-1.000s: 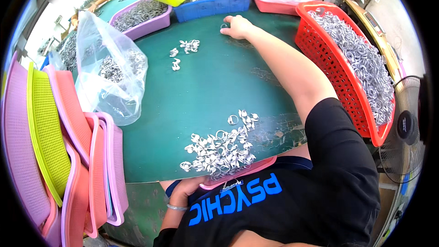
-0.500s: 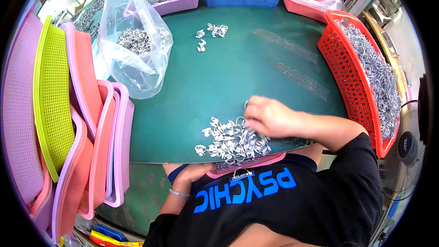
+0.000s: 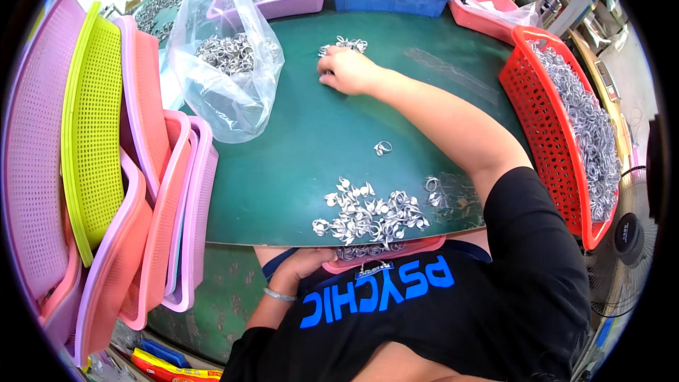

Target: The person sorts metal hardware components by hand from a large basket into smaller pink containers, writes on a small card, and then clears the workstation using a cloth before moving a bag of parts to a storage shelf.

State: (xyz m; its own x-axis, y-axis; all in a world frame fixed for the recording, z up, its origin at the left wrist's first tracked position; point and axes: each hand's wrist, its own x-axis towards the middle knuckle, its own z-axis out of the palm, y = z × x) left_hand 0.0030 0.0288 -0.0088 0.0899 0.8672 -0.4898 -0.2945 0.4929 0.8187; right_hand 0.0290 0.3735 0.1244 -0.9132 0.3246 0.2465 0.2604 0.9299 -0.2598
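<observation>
1. Right hand (image 3: 348, 71) reaching across the green table (image 3: 297, 163), fingers curled narrow over a small cluster of metal rings (image 3: 343, 45) at the far edge; any grip not discernible.
2. Left hand (image 3: 300, 269) gripping the pink tray (image 3: 385, 255) at the near table edge, under a larger pile of rings (image 3: 371, 213).
3. Lying alone between both groups: a single ring (image 3: 382, 148).
4. Standing at left: clear bag of rings (image 3: 226, 64).
</observation>
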